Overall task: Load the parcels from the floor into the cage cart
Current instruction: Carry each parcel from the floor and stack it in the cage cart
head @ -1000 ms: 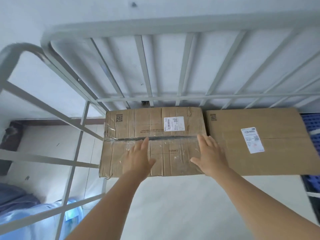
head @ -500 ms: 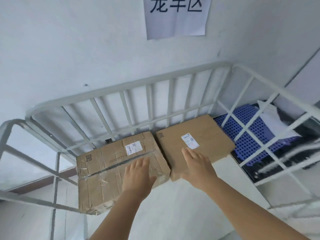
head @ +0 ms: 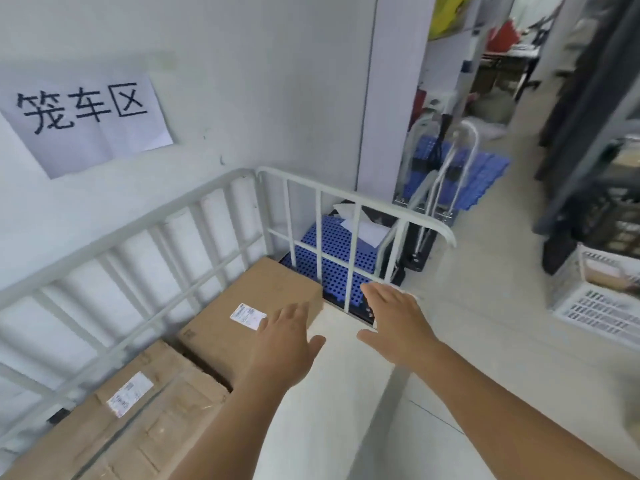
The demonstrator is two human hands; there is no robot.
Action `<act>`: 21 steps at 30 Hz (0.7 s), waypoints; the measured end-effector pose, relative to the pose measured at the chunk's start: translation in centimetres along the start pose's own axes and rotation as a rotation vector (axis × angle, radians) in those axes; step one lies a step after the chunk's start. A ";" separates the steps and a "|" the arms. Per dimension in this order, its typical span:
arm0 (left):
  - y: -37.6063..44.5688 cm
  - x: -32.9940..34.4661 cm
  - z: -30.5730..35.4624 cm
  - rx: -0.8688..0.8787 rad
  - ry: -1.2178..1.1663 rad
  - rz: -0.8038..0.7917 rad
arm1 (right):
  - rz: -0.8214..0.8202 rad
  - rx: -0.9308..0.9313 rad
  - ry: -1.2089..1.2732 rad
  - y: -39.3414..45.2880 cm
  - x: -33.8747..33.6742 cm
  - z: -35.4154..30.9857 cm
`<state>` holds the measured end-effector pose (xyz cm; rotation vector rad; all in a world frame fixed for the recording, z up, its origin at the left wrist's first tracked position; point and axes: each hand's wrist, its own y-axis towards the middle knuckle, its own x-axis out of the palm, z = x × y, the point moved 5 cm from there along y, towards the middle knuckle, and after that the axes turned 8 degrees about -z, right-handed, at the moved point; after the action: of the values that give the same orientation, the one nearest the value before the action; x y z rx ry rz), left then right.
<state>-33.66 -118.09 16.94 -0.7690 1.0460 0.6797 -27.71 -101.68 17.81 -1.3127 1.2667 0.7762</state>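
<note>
Bright, even, cool daylight fills the scene, with only faint, soft shadows. The wide lens bends the cage cart (head: 349, 199) rails at the edges. Far right beyond the fingers, shelving and a white crate (head: 602, 303) smear with motion blur.

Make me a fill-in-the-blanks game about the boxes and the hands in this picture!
1. The number of cardboard boxes lying in the cage cart is ____.
2. The left hand and the right hand both have their fingers spread ____.
3. The plastic mat seen behind the cart's bars is coloured ____.

Missing words: two; open; blue
</note>
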 end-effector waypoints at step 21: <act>6.0 13.0 42.8 0.612 0.283 -0.253 | 0.034 0.672 0.251 -22.7 2.0 38.8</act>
<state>-12.81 -78.07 16.27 -0.4501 1.2981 0.0151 2.98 -68.95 14.51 -0.8489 1.5726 0.1648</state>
